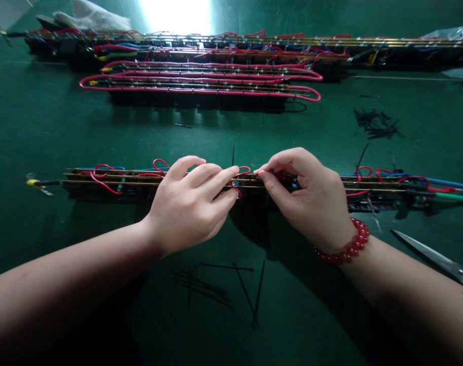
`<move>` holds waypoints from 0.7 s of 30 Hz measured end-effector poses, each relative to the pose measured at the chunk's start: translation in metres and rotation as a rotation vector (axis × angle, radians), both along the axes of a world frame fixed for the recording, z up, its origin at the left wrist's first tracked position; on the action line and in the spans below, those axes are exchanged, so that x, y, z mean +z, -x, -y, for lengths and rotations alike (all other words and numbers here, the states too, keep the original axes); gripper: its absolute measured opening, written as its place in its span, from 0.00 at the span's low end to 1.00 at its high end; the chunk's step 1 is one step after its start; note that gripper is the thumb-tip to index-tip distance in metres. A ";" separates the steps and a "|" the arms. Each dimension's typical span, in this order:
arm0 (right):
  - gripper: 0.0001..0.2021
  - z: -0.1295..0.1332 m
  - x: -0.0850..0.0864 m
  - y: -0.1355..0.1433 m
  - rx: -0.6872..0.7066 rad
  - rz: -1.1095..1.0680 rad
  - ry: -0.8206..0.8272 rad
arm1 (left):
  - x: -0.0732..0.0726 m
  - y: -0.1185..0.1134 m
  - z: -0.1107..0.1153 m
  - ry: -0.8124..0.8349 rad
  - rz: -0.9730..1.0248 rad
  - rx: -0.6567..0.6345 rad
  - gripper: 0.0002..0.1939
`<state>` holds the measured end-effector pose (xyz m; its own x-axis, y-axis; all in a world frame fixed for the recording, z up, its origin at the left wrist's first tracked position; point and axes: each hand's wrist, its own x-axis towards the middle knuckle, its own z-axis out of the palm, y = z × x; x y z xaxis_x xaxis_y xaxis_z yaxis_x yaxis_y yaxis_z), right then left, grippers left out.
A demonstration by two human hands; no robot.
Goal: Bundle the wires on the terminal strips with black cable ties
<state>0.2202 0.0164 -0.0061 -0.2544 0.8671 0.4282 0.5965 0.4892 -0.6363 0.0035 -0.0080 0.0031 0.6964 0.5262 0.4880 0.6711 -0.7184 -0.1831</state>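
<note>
A long black strip with brass-coloured rods and looped red wires lies across the table in front of me. My left hand rests over its middle, fingers bent across the rods, with the index fingertip and thumb beside a red wire. Just to the right, thumb and index finger of my right hand pinch together above the rods. What they hold is too small to make out. A thin black cable tie sticks up behind the strip near my left fingertips. My fingers hide part of the strip's middle.
More black cable ties lie on the green table below my hands. Scissors are at the right. Short black clippings are piled farther back. Other wired strips and a pale cloth lie along the back.
</note>
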 end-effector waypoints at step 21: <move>0.02 -0.001 0.002 -0.001 0.049 0.097 -0.079 | 0.004 -0.006 0.002 0.028 -0.152 0.038 0.10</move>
<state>0.2210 0.0176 -0.0041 -0.3396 0.8170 0.4661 0.6272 0.5660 -0.5351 0.0097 -0.0103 0.0072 0.7406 0.5655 0.3629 0.6638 -0.6996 -0.2645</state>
